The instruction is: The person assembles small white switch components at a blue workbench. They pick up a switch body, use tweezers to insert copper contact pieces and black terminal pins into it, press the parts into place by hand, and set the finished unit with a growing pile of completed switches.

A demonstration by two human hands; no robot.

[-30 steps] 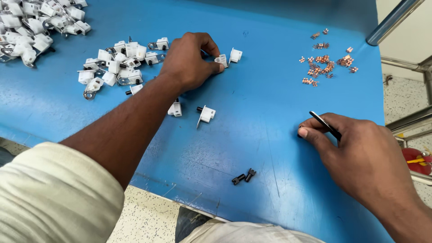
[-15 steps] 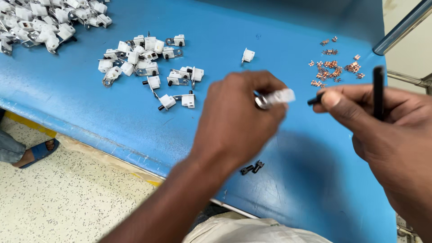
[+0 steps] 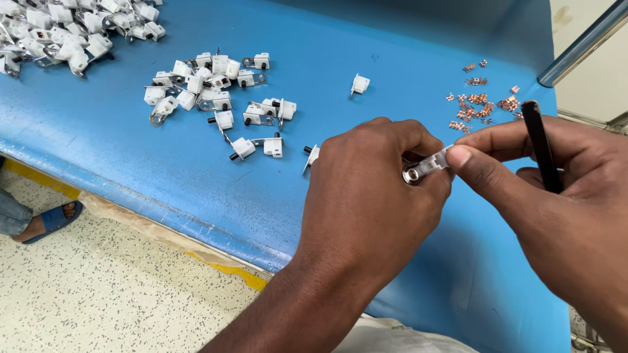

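My left hand (image 3: 369,202) holds a small white plastic switch part (image 3: 428,165) with a metal end above the blue table (image 3: 150,170). My right hand (image 3: 556,196) pinches the same part's far end with thumb and forefinger, and a thin black tool (image 3: 540,145) stands upright between its fingers. Both hands meet over the table's right half.
A loose group of white switch parts (image 3: 219,98) lies at centre left, a larger pile (image 3: 65,33) at the far left corner, one single part (image 3: 359,84) apart. Small copper pieces (image 3: 481,104) lie at the right. A metal rail (image 3: 582,42) runs upper right. A sandalled foot (image 3: 46,219) is on the floor.
My left hand lifted a white part from the table and brought it toward me. My right hand rose with the black tool and now pinches the part's other end.
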